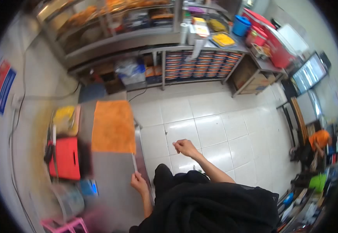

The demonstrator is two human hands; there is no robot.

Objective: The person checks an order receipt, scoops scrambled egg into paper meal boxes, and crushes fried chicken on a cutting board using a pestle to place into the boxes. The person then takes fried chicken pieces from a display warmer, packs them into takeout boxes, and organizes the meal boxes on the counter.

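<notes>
An orange cloth lies spread out on the steel table to the left. From its near right corner a thin pale strip runs down to my left hand, whose fingers are closed on the strip's lower end. Whether the strip is joined to the cloth or is a separate stick, I cannot tell. My right hand is out over the tiled floor, its fingers curled in a loose fist. Nothing shows in it, and it touches no object.
Along the steel table stand a red board, a yellow-filled bag and a clear tub. A glass display cabinet and stacked boxes line the far side. Right are a screen and another person.
</notes>
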